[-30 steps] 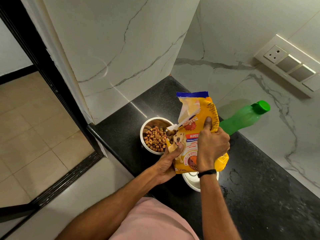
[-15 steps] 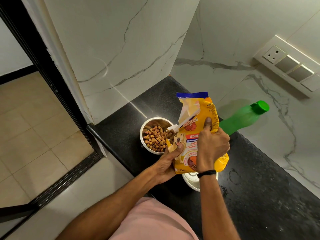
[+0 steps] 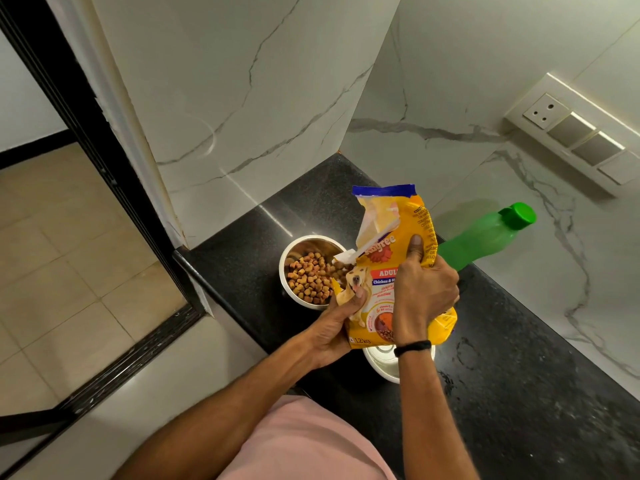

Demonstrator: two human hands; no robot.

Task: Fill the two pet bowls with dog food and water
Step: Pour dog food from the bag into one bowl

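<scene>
Bordering marble walls (image 3: 242,98), the black counter (image 3: 519,393) carries a kibble-filled bowl (image 3: 304,244).

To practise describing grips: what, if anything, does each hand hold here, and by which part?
Both hold the yellow dog food bag: the left hand pinches its lower left edge, the right hand grips its right side, thumb on the front.

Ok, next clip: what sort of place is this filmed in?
Probably a home kitchen or utility corner: a polished black stone counter against white marble-look walls, a wall switch-and-socket panel, plus a kibble-filled pet bowl and a dog food bag.
</scene>
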